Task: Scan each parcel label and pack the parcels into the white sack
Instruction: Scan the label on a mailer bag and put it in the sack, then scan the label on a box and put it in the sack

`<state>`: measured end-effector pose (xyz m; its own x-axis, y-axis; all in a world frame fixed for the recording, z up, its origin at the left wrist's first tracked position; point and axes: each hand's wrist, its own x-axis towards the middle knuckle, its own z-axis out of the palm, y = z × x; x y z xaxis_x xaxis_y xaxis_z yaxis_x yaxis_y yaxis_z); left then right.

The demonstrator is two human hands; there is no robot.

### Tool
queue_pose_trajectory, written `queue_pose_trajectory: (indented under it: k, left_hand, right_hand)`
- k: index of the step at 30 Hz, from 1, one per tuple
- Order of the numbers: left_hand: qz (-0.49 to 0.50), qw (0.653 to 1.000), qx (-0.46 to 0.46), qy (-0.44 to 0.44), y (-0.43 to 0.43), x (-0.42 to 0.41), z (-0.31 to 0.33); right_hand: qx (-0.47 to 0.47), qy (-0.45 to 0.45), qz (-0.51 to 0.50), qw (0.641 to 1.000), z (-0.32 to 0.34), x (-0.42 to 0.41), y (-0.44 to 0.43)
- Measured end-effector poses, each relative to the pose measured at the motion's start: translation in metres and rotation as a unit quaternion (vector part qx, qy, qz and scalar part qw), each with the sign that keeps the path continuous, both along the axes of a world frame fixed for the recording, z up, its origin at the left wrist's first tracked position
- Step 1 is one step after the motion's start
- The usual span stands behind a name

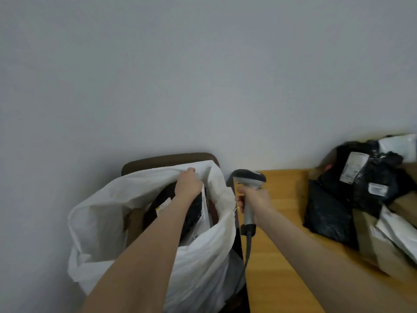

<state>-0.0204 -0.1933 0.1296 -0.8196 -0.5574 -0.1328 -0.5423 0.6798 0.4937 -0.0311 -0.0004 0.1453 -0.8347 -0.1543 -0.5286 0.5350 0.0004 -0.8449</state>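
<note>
The white sack [106, 213] stands open on a dark chair at lower centre. Inside it lie a black parcel [194, 213] and a white one with a label. My left hand [188, 182] reaches over the sack's mouth and grips its far rim. My right hand [253, 198] grips the handle of a grey barcode scanner [249, 179], held upright between the sack and the table, its cable hanging down. A heap of black, brown and white parcels [361, 190] lies on the wooden table at the right.
The dark chair [167, 160] holds the sack against a plain grey wall. The wooden table [284, 199] runs along the right, its left edge close to the sack. A white label [353, 167] shows on one black parcel.
</note>
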Motion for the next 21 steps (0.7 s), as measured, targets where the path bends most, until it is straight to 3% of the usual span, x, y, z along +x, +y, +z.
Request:
queue_pose_trajectory:
  k: [11, 21]
  left_hand:
    - [-0.236, 0.972, 0.004, 0.011, 0.201, -0.088, 0.014]
    - [-0.321, 0.947, 0.002, 0.008, 0.397, -0.138, 0.016]
  right_hand:
    - [0.044, -0.022, -0.172, 0.984, 0.017, -0.023, 0.17]
    - [0.056, -0.018, -0.245, 0.968, 0.006, -0.06, 0.366]
